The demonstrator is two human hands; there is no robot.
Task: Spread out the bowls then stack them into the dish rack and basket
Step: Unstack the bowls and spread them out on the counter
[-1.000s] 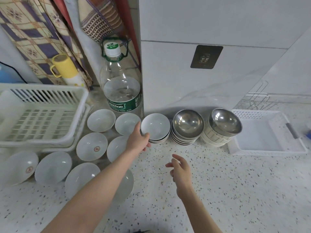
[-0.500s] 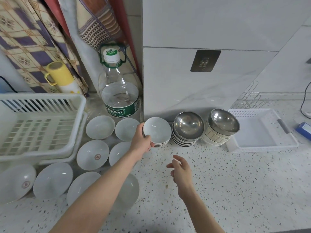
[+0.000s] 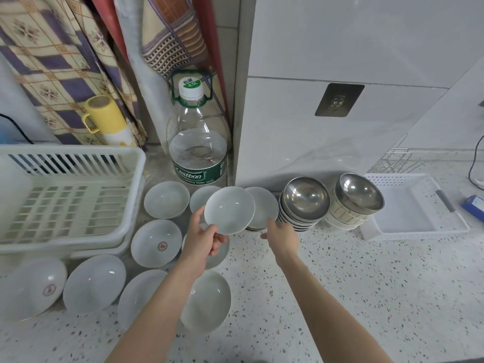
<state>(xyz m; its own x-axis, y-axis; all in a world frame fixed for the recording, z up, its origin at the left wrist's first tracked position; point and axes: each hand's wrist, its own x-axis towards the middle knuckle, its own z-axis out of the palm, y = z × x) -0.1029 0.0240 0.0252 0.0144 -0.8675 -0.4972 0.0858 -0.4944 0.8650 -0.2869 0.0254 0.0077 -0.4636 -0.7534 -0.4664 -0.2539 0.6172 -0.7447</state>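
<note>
On the far left sits the white dish rack (image 3: 65, 195), with white bowls lying on the counter (image 3: 340, 297) beside it. My left hand (image 3: 203, 239) pinches the rim of one white bowl (image 3: 229, 210), thumb on top, up in the air and tilted. I think I should hold it flat and set it down softly in a bare spot so it won't bump the others. My right hand (image 3: 281, 235) reaches for the short stack of white bowls (image 3: 263, 212); I cannot tell if its fingers touch it. Past it are two steel bowl stacks (image 3: 305, 199) and the white basket (image 3: 419, 226).
</note>
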